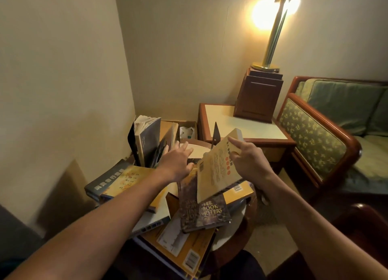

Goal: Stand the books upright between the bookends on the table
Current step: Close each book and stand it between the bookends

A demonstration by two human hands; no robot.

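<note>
Plain cream walls (63, 69) met in a corner, and a wood-framed sofa with green cushions (327, 136) stood at the right. Beside it was a square wooden side table with a cream top (226, 120), bearing a brass lamp on a dark wooden box base (258, 96). Nearer lay a round wood-rimmed table with a pale top (199, 150), and behind it an open brown cardboard box (167, 127) held crumpled white items; what they were could not be told. A loose heap of flat books (201, 214) covered the table's near side. Several upright books (147, 141) leaned against a black bookend (131, 145) at the left. A second dark bookend (216, 132) stood well apart at the right. The right hand (249, 162) gripped a tilted cream paperback (216, 172) above the heap. The left hand (176, 161), fingers straight, pressed the upright books.
</note>
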